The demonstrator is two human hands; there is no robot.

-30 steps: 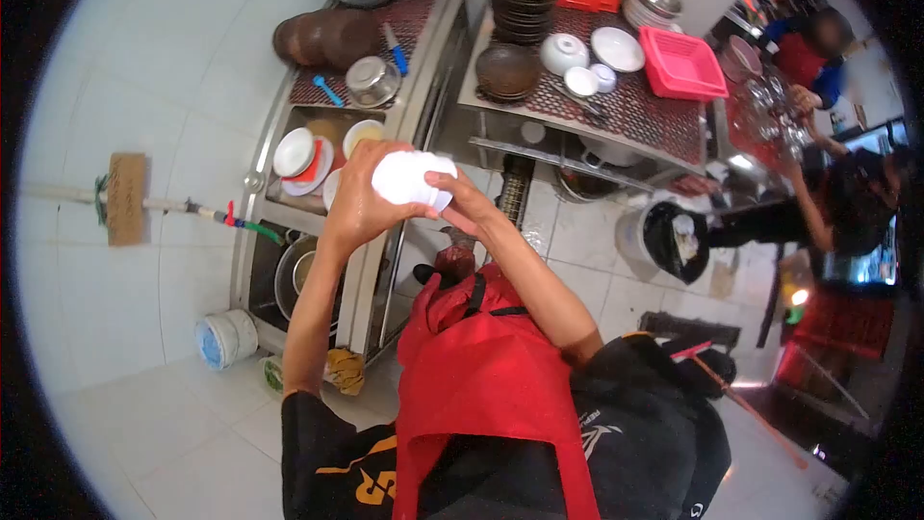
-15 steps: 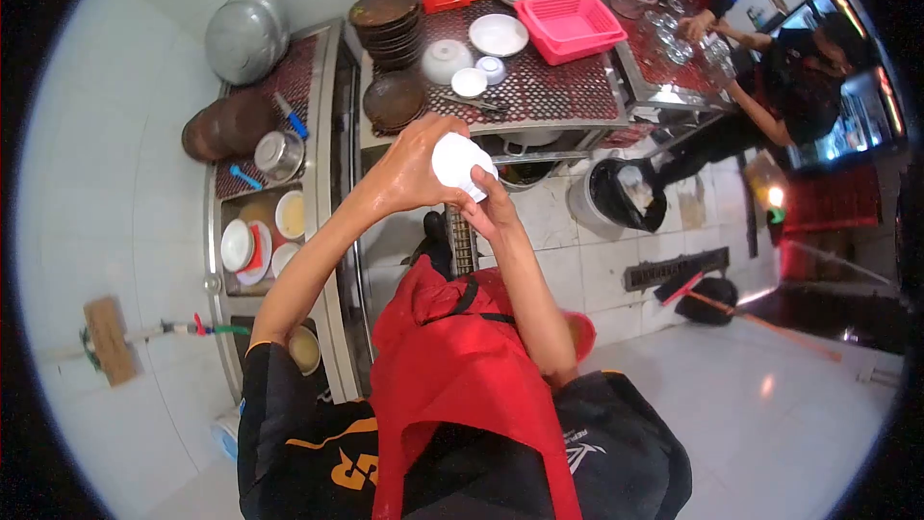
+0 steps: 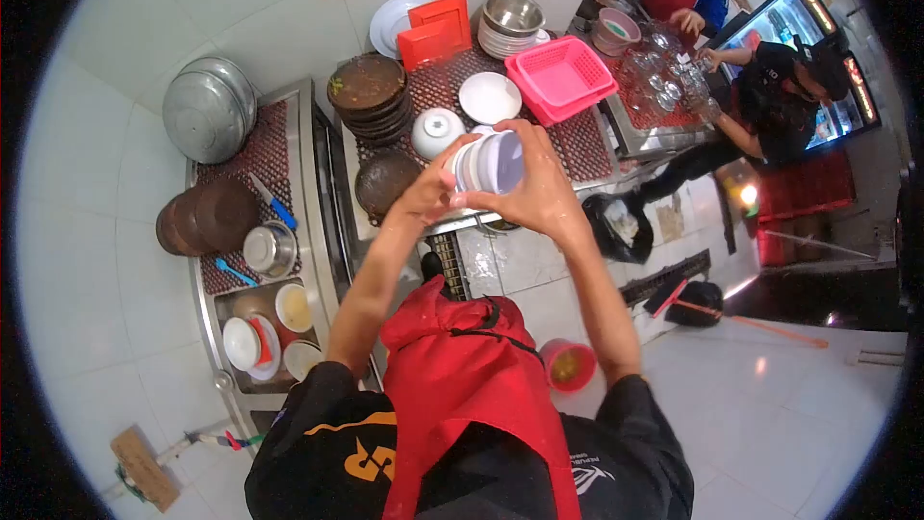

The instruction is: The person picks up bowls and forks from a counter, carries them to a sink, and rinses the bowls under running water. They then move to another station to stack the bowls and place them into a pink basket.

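Note:
Between my two hands is a stack of small white bowls (image 3: 476, 166), tilted on its side over the counter's front edge. My left hand (image 3: 429, 195) grips the stack's left end, and my right hand (image 3: 541, 185) wraps around the right end, fingers over the rim. Just behind the stack, an upturned white bowl (image 3: 436, 131) and a wider white bowl (image 3: 489, 98) rest on the perforated mat (image 3: 577, 143). Part of another small white piece is hidden behind my fingers. Left of my hands lies a dark round plate (image 3: 383, 181).
Dark round plates (image 3: 368, 96) are piled at left. A pink basket (image 3: 560, 79) and a metal bowl (image 3: 513, 13) stand behind. The left sink holds dishes, including a white bowl (image 3: 242, 343). Two people handle glasses (image 3: 664, 77) at right. A pink bucket (image 3: 568, 366) stands below.
The hands have moved right with the small bowls, and the stack now shows from the side. My right hand has shifted to its right end. The view has tilted up.

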